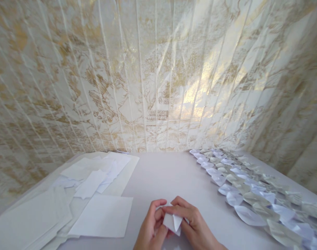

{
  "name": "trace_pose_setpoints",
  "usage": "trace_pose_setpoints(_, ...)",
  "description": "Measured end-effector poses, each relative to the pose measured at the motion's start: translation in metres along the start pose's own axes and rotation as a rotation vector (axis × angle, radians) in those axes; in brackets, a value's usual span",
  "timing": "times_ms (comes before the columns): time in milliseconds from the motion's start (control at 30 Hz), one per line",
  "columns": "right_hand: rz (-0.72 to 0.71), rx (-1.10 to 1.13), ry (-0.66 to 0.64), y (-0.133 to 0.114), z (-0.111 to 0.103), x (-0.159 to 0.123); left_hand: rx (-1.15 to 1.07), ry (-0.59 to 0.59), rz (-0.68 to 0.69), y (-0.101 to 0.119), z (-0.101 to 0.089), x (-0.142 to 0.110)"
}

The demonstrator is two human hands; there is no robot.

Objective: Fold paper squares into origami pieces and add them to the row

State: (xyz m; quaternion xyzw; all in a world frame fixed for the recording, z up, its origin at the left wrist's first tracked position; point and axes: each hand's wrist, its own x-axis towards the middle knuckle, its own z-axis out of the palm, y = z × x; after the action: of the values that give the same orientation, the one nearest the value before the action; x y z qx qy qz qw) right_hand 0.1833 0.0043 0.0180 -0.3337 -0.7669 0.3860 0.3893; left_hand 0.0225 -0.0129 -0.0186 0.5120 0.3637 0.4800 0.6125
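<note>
Both my hands meet at the bottom middle of the head view, over a pale grey table (169, 177). Between them is a small folded piece of white paper (172, 223). My left hand (150, 230) pinches its left side with thumb and fingers curled. My right hand (193, 222) closes over its top and right side, the index finger lying along the upper fold.
Loose white paper sheets (102, 216) lie scattered on the left. Rows of several folded paper boats (248, 215), white and silvery, run along the right side to the back. A wrinkled cream and gold sheet (148, 76) covers the walls behind and at both sides.
</note>
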Motion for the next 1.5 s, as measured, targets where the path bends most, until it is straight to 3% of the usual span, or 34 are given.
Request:
trace_pose_setpoints(133, -0.002, 0.028, -0.042, -0.005, -0.002, 0.002, -0.007, 0.01, 0.004, -0.001, -0.003, 0.002)
trace_pose_setpoints(267, 0.054, 0.228, -0.024, -0.001, -0.003, 0.002, 0.125, 0.014, 0.051, -0.003, -0.009, 0.005)
trace_pose_setpoints(433, 0.066, 0.423, 0.031, 0.015, 0.0, -0.001, 0.553, 0.042, 0.257, 0.003, -0.025, 0.009)
trace_pose_setpoints(533, 0.169, 0.394, 0.094, 0.021, 0.004, -0.002, 0.845, 0.0, 0.429, 0.006, -0.031, 0.008)
trace_pose_setpoints(600, 0.223, 0.366, 0.115, 0.023, 0.006, -0.001, 0.922, -0.016, 0.498, 0.005, -0.031, 0.006)
trace_pose_setpoints(733, 0.267, 0.366, 0.155, 0.021, 0.008, 0.001, 0.782, 0.044, 0.426, 0.006, -0.022, 0.002)
trace_pose_setpoints(867, 0.195, 0.34, 0.223, 0.02, 0.006, 0.001, 0.599, 0.071, 0.338, 0.015, -0.012, 0.0)
trace_pose_setpoints(1133, 0.064, 0.281, 0.21, 0.016, 0.007, -0.001, 0.62, 0.109, 0.397, 0.014, -0.013, 0.003)
trace_pose_setpoints(1367, 0.072, 0.283, 0.162, 0.012, 0.007, 0.0, 0.704, 0.049, 0.439, 0.014, -0.02, 0.004)
trace_pose_setpoints(1500, 0.091, 0.24, 0.159, 0.011, 0.009, -0.001, 0.701, 0.089, 0.439, 0.011, -0.017, 0.004)
